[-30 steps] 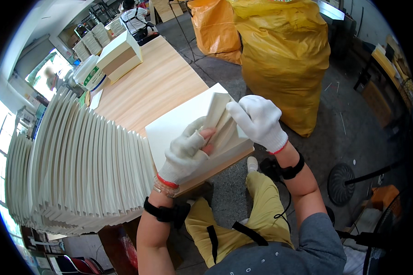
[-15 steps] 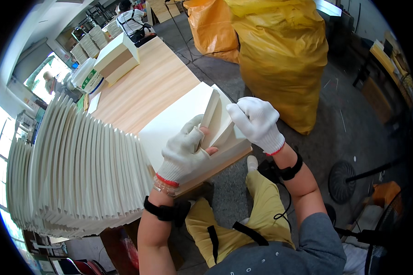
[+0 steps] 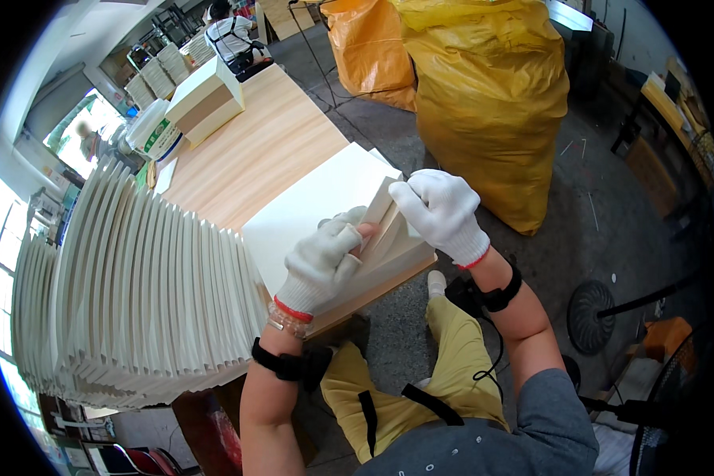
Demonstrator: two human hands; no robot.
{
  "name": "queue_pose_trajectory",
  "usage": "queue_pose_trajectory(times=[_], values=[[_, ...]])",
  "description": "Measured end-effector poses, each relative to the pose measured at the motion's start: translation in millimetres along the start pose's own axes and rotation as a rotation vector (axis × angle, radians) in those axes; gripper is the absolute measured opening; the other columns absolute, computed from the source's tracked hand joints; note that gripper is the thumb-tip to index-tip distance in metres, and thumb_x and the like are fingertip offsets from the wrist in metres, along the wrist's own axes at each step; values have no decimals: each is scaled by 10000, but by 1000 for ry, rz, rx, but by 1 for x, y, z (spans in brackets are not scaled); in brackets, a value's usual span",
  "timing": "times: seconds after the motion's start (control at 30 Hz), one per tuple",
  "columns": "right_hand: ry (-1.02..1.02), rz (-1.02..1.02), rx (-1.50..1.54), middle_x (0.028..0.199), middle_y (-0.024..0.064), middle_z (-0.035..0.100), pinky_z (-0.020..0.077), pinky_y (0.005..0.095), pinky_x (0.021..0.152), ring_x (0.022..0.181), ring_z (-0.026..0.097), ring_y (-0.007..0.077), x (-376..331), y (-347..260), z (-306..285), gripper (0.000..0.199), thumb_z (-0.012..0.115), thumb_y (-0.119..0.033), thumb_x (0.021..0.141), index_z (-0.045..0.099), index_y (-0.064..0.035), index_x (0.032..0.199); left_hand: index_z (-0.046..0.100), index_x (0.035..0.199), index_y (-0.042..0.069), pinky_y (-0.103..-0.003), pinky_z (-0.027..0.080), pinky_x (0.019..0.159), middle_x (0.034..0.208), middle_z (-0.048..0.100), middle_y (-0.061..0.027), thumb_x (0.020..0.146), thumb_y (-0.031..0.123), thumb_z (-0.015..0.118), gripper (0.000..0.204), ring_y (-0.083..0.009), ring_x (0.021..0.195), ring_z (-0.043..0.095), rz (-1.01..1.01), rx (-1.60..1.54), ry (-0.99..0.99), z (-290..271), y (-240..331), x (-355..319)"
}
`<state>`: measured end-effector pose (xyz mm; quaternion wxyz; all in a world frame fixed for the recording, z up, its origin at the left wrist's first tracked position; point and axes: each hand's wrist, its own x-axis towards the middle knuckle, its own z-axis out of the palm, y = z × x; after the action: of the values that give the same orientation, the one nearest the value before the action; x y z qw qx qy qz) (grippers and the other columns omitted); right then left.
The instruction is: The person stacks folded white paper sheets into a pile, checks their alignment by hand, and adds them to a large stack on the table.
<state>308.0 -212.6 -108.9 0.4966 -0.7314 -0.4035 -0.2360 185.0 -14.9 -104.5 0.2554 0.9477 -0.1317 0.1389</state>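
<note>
Cardboard box blank (image 3: 317, 210) on the counter (image 3: 254, 151) looks light and stiff, its right flap pinched by both gloved hands, left hand (image 3: 323, 259) and right hand (image 3: 443, 213).

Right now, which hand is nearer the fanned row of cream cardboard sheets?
Left. The left hand is beside the fanned row of cream cardboard sheets; the right hand is farther right.

Cream folded cardboard sheet (image 3: 317, 210), one flap raised, flat at the table's near edge.
</note>
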Motion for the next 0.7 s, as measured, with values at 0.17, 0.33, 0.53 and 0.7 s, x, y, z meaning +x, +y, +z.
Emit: queue_pose_trajectory(times=[0.17,0.33,0.53,0.7], values=[[-1,-53,-43,609,137,561,451,410,514,582,607,322,0,1,1,251,667,-214,917,676,-59,720,706,1179,92,-355,562,922,1445,567,-200,757,69,826,439,-303,1149,681,-76,1,76,2,11,1],[-9,18,19,606,140,565,460,398,515,576,610,316,-1,1,-2,306,688,-247,920,659,-56,682,704,1177,82,-349,560,928,1492,528,-215,765,36,803,426,-307,1138,688,-62,-30,95,4,8,2],[-67,95,2,622,154,583,464,394,514,580,623,317,-1,2,-2,348,701,-274,914,645,-53,651,738,1169,150,-312,594,851,1434,593,-152,847,27,620,364,-315,1050,721,0,8,93,4,7,0],[-41,136,37,638,160,591,468,396,514,588,632,325,-1,0,-1,339,686,-268,922,654,-46,667,738,1139,127,-322,603,835,1420,598,-173,828,131,759,311,-313,1043,728,-12,-7,76,5,3,2]])
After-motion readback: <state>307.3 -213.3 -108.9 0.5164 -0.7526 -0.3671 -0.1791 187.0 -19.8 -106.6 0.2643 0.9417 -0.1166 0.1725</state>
